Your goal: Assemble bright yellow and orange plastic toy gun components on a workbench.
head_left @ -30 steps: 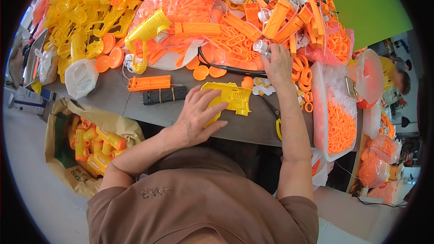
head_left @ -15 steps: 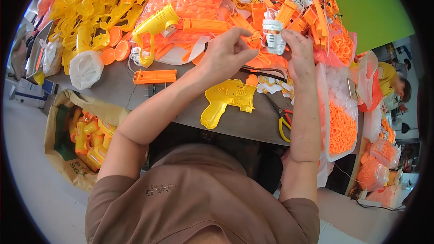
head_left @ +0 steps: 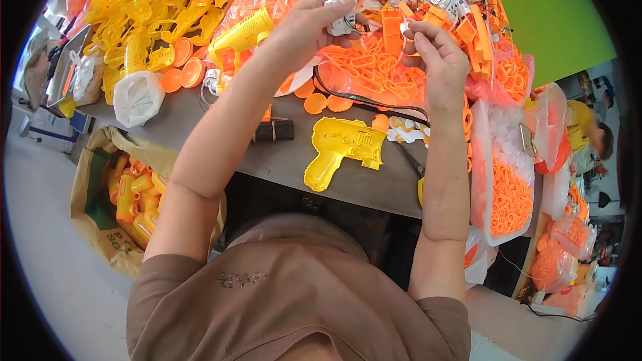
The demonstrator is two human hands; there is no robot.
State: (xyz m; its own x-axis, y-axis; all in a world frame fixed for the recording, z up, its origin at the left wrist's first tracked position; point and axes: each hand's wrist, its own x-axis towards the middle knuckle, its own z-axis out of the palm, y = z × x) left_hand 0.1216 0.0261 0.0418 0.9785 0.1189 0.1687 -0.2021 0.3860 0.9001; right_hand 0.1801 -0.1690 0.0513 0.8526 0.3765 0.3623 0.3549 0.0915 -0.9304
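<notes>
My left hand (head_left: 302,32) is closed round a white plastic motor unit (head_left: 343,8), held up over the orange parts. To its right, my right hand (head_left: 436,60) pinches a small white piece (head_left: 404,28) between thumb and fingertips; its exact kind is too small to make out. Below both hands, a yellow toy gun shell half (head_left: 331,154) lies on the grey table (head_left: 281,166), inner side up. A black block (head_left: 275,131) rests beside my left forearm. Yellow-handled cutters (head_left: 420,187) are partly hidden by my right forearm.
Yellow shells (head_left: 144,7) and orange battery boxes (head_left: 391,30) heap at the back. Orange discs (head_left: 315,103) lie mid-table, with a white bag (head_left: 137,100) at left. A clear tub (head_left: 476,194) holds orange rings. A paper sack (head_left: 93,200) of yellow-orange parts stands left.
The white motor unit has passed from my right hand to my left and moved left and up. My right hand now pinches a small white piece.
</notes>
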